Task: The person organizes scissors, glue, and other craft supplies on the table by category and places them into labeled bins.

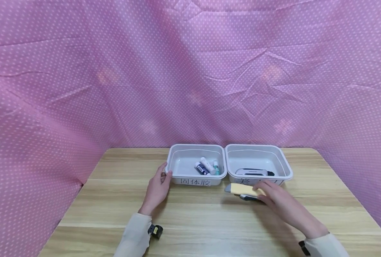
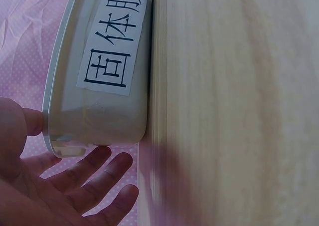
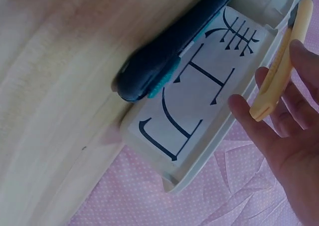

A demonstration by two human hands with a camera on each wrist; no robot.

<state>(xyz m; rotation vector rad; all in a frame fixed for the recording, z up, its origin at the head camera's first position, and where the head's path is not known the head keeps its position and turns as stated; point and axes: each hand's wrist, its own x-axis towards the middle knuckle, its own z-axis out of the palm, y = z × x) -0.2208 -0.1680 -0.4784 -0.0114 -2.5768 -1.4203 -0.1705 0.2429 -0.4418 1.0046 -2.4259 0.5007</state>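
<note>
My right hand point(image 1: 278, 203) pinches a yellow utility knife point(image 1: 241, 189) with a grey tip between thumb and fingers, in front of the right white bin point(image 1: 285, 167). Below it a dark utility knife point(image 3: 169, 46) with a teal slider lies on the table along that bin's labelled front. Inside the right bin is a white-and-black utility knife point(image 1: 251, 172). At the near left corner of the left white bin point(image 1: 180, 147), my left hand point(image 1: 156, 191) has its thumb at the rim and its other fingers loosely spread along the side. Several glue sticks point(image 1: 207, 165) lie in this bin.
Both bins stand side by side near the back edge of the wooden table point(image 1: 190, 217), and each has a printed paper label point(image 2: 112, 46) on its front. A pink dotted cloth point(image 1: 190, 89) hangs behind the table and along its sides.
</note>
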